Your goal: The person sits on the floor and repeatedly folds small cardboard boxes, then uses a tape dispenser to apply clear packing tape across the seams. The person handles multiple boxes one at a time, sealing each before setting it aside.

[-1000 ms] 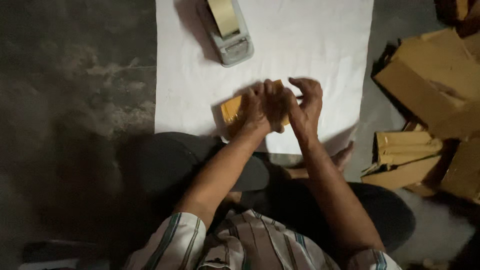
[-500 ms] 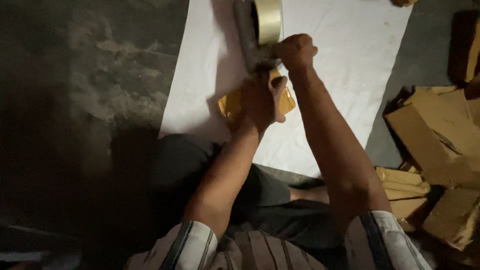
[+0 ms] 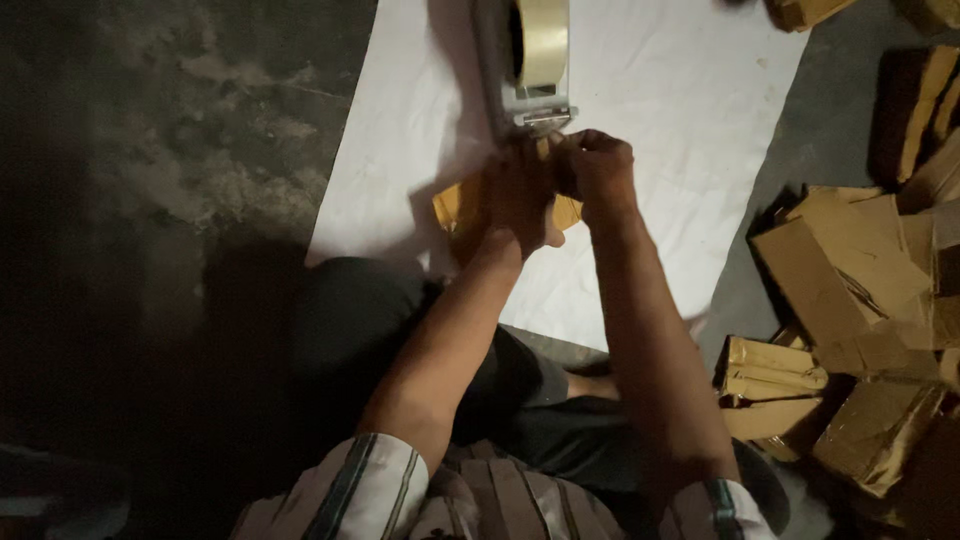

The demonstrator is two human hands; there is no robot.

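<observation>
Near 12 o'clock: tape holder (image 3: 528, 62) on white sheet (image 3: 680, 150).
Hands: I see left hand (image 3: 518, 195) pressing yellow packet (image 3: 455, 205); right hand (image 3: 598, 168) pinching tape, I think.
Done: wrapped packets (image 3: 770, 368) at 4 o'clock.
Left: this packet, not taped yet.

floor: rough dark concrete (image 3: 150, 150), stained on the left | white sheet (image 3: 690, 130) spread across the far middle | cardboard boxes (image 3: 850, 270) piled up on the right | light: pretty dim
</observation>
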